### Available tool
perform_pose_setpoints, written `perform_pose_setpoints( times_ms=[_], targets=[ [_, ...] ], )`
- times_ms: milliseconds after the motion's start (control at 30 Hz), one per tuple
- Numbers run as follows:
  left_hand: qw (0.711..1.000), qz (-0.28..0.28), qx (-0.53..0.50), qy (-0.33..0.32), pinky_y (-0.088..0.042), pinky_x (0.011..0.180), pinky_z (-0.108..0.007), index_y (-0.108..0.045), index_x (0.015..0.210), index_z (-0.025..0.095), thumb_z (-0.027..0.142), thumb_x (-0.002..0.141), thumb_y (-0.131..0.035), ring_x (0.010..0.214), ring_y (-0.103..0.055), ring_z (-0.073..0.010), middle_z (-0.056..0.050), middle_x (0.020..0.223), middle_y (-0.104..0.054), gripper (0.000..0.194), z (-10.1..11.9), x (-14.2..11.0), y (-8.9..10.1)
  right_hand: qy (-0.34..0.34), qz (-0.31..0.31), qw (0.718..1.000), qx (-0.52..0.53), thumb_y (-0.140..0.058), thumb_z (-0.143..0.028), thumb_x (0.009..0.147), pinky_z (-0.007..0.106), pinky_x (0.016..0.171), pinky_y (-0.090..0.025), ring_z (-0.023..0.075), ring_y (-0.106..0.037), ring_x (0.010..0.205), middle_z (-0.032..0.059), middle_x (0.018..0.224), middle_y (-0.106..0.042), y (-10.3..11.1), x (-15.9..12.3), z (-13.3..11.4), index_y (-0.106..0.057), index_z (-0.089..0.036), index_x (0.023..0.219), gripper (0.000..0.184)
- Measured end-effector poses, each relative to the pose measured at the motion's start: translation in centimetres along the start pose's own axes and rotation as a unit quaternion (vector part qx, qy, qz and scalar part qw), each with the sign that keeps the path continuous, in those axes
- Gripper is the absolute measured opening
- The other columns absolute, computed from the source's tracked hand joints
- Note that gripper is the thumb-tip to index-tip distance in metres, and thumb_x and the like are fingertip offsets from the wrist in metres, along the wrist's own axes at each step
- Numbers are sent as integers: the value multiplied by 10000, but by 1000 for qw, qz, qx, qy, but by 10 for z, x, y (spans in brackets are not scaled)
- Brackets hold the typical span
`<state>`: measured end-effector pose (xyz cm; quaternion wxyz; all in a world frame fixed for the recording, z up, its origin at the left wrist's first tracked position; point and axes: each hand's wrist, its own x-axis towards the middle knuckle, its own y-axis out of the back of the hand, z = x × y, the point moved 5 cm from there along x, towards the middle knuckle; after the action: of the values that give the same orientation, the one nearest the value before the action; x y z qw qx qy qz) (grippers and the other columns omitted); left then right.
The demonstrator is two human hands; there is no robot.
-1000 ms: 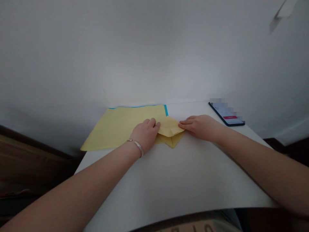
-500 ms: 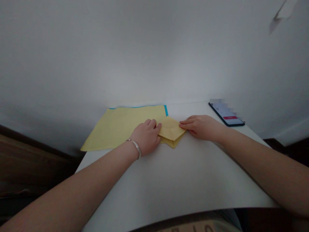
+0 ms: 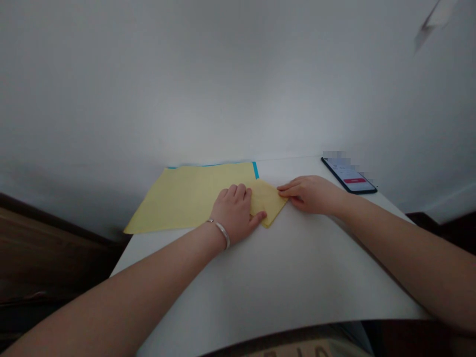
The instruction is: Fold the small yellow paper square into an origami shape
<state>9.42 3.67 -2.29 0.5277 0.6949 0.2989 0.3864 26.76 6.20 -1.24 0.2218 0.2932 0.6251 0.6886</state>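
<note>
The left hand covers the near-left part of the folded paper, and the fingers of the right hand hide its right corner. Pixel blocks mask the upper part and right edge of the phone, and the lettering on its screen is too small to read. Most of a blue sheet lies hidden beneath the yellow paper. Both forearms and the lettered clothing are cut off by the frame.

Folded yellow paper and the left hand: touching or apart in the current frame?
Touching. The head view shows the left hand with its thumb laid over the near part of the folded yellow paper.
</note>
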Motion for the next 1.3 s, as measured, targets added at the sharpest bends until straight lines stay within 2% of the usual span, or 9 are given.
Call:
perform_pose_setpoints(
  times_ms=[267,467,633,733,867,933,1100,1200,1300],
  targets=[
    [1000,-3,3,-17,-359,858,-419,-486,1236,101,536,857,-392,988,-448,-289,-142,1044,-524,585,0,2,0,-55,-6,998,-20,-419,-304,871,307,786,-483,185,-642,920,49,1064,-686,2,4,-9,-680,-212,990,301],
    [999,4,-24,-31,-380,851,-405,-468,1278,195,372,877,-406,984,-466,-263,-116,1066,-522,443,1,6,-2,-116,0,992,-41,-447,-563,824,338,718,-471,238,-606,908,95,993,-660,5,4,-23,-632,-192,1029,462],
    [996,13,-79,-40,-292,1022,-416,-504,1213,106,431,896,-370,1218,-368,-263,-148,1310,-441,472,1,10,-10,-122,2,991,-50,-426,-576,827,343,722,-468,250,-573,963,111,1071,-624,5,3,-28,-606,-201,1095,495],
    [993,-27,-96,-65,-174,1099,-428,-369,1342,77,458,927,-274,1337,-258,-235,-154,1434,-335,572,2,11,-17,-118,2,992,-44,-441,-560,827,343,759,-463,246,-575,973,106,1087,-626,4,3,-26,-612,-201,1093,479],
    [992,-58,-84,-77,-82,1104,-504,-273,1417,226,495,938,-201,1353,-259,-241,-94,1468,-306,554,3,12,-18,-117,4,993,-25,-410,-496,866,331,783,-456,226,-599,955,82,1081,-646,5,2,-23,-628,-210,1077,416],
    [993,-60,-79,-71,-77,1103,-511,-320,1397,260,518,934,-196,1353,-262,-246,-81,1471,-303,544,4,12,-16,-123,10,992,-17,-377,-451,892,320,775,-456,211,-614,934,71,1068,-656,5,2,-23,-636,-219,1063,387],
    [992,-54,-93,-62,-73,1122,-473,-366,1374,171,492,942,-180,1362,-243,-219,-86,1463,-317,570,11,14,-14,-113,11,993,-24,-390,-364,890,300,780,-457,196,-620,935,65,1090,-653,3,4,-22,-658,-221,1026,333],
    [989,-71,-107,-79,-97,1127,-441,-322,1394,132,482,935,-234,1373,-213,-208,-91,1475,-286,584,13,13,-17,-111,6,993,-28,-408,-341,880,297,792,-456,196,-619,930,66,1047,-665,1,5,-17,-662,-207,1024,321],
    [986,-89,-110,-91,-154,1112,-433,-215,1438,185,485,926,-278,1382,-185,-219,-95,1498,-223,597,13,13,-19,-114,-2,993,-34,-419,-318,869,298,753,-464,197,-620,892,60,1010,-664,0,4,-13,-651,-216,1056,315]
  ],
)
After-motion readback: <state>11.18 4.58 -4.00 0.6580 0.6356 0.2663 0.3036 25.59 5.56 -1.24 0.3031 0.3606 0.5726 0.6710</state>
